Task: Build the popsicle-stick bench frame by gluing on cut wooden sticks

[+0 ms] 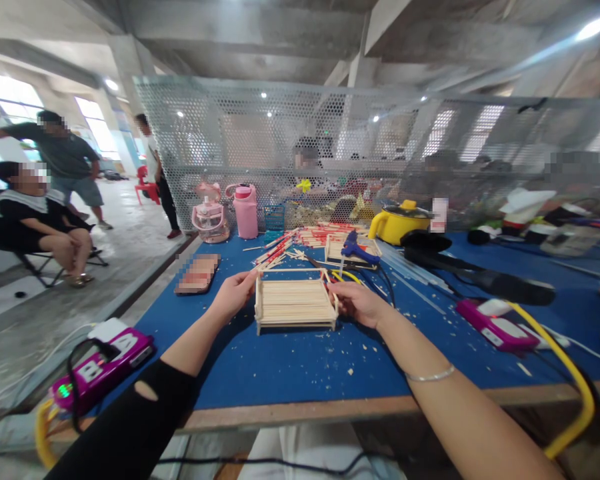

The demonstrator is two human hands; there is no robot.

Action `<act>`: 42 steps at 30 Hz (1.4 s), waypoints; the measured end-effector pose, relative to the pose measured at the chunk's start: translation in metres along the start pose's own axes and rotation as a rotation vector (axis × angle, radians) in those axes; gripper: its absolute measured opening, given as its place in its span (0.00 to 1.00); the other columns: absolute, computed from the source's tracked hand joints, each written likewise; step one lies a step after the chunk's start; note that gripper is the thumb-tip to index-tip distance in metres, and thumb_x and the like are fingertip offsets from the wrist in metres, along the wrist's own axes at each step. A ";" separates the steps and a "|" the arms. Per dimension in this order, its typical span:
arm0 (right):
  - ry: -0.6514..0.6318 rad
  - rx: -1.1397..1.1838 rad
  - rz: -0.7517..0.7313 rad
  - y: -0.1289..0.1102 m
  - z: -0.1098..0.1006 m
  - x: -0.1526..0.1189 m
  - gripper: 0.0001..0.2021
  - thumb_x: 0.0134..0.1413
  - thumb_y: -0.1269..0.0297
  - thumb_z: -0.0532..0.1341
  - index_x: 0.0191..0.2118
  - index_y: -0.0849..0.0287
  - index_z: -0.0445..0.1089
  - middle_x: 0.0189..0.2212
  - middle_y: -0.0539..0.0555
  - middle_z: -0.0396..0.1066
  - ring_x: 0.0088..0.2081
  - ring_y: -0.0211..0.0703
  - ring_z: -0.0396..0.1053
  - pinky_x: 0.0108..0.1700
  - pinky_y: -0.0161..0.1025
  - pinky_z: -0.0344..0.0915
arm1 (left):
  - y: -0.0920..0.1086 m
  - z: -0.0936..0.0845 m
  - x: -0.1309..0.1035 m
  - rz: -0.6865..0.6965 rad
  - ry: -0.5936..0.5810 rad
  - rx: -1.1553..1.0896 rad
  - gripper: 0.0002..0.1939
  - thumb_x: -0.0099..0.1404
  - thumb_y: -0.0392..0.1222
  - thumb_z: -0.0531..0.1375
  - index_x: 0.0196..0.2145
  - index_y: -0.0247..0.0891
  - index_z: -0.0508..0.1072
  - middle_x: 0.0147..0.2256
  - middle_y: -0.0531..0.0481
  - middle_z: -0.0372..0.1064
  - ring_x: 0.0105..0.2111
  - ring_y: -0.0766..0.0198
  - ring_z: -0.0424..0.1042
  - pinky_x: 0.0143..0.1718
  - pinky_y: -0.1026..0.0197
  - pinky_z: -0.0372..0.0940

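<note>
A small frame of pale wooden sticks (295, 300), with a slatted bed and raised corner posts, is held between both hands above the blue table. My left hand (236, 293) pinches its far left corner. On the right side, my right hand (356, 300) grips the frame's edge, its fingers partly hidden behind the posts. Just beyond stands a second stick frame (335, 252) with a blue glue gun (359, 250) on it. Loose red-tipped sticks (275, 250) are piled behind the held frame.
A phone (198, 274) lies left; pink bottles (245, 212) and a yellow pot (403, 223) stand behind. Purple power strips (103, 367) sit at both sides, with cables. Clear glue sticks and a black tool lie right. A perforated metal screen (205, 133) backs the table. People are nearby.
</note>
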State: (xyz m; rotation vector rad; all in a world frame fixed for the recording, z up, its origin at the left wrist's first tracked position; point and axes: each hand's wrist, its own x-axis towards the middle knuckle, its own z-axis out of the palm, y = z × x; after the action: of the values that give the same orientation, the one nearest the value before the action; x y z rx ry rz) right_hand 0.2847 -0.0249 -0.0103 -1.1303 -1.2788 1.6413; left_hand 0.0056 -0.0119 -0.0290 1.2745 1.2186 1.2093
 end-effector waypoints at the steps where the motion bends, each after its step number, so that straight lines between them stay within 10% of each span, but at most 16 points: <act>1: 0.000 0.000 0.001 0.000 0.000 0.000 0.20 0.32 0.50 0.71 0.20 0.61 0.66 0.14 0.44 0.58 0.18 0.28 0.50 0.22 0.33 0.44 | 0.000 0.000 0.000 0.001 -0.004 0.003 0.29 0.50 0.67 0.60 0.30 0.34 0.71 0.16 0.61 0.50 0.14 0.74 0.47 0.16 0.68 0.42; 42: -0.009 0.013 -0.001 0.002 -0.003 0.002 0.18 0.36 0.52 0.70 0.20 0.62 0.66 0.14 0.44 0.59 0.17 0.28 0.52 0.22 0.33 0.46 | 0.000 0.000 -0.001 -0.039 -0.010 0.010 0.34 0.51 0.67 0.60 0.40 0.33 0.74 0.17 0.62 0.48 0.15 0.74 0.45 0.16 0.69 0.41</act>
State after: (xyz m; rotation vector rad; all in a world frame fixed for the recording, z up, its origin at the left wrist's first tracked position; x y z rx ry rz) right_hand 0.2864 -0.0228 -0.0134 -1.1157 -1.2722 1.6539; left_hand 0.0053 -0.0126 -0.0287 1.2567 1.2378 1.1684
